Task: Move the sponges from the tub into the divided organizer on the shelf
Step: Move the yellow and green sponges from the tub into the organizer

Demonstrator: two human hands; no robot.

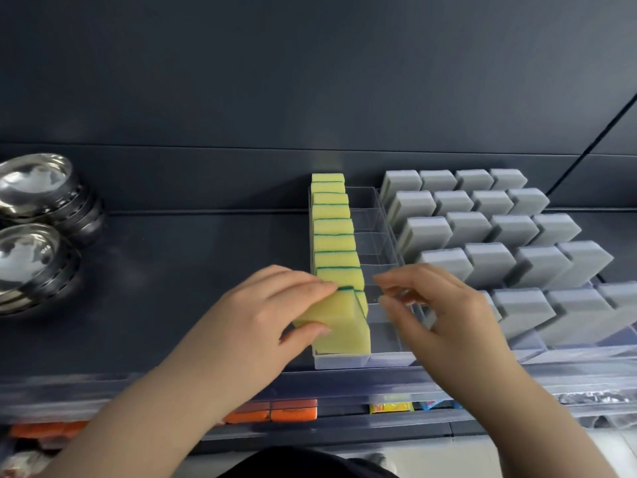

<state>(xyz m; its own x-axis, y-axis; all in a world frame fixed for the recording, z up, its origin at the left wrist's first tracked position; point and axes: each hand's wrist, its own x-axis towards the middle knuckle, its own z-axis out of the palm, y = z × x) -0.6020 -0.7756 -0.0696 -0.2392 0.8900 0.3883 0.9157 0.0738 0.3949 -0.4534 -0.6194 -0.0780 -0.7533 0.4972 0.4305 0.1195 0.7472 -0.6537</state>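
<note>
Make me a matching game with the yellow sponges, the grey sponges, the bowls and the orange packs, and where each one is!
Things:
1. yellow sponges
2. grey sponges
3. bowls
4. orange packs

Places:
A. far left on the shelf
B. below the shelf, near the front
C. right side, in many rows
D. one row in the clear organizer, at its left

Pairs: 1-D, 2-C, 3-A, 4-B
</note>
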